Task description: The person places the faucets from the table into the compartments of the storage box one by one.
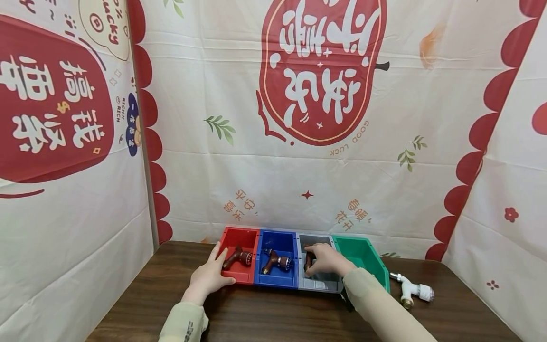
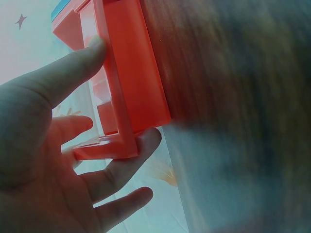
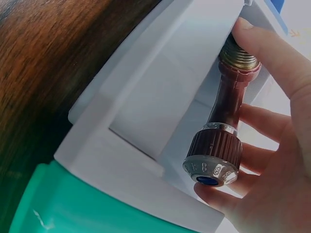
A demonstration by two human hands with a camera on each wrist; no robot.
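My left hand (image 1: pixel 209 278) holds the left front corner of the red bin (image 1: pixel 243 278), thumb on its front rim and fingers spread along the side wall. In that bin lies a dark brown faucet (image 1: pixel 237 257). A second brown faucet (image 1: pixel 275 262) lies in the blue bin (image 1: pixel 278 237). Inside the grey bin (image 1: pixel 318 285), my right hand (image 1: pixel 328 260) grips a third brown faucet (image 3: pixel 228 104). The right wrist view has the thumb at its brass threaded end and the fingers behind its body and ribbed knob.
Joined in a row, the bins end at the right with a green bin (image 1: pixel 356 244). Right of it a white faucet (image 1: pixel 412 290) lies on the dark wooden table (image 1: pixel 273 316). A printed cloth (image 1: pixel 307 175) hangs behind the table and along both sides.
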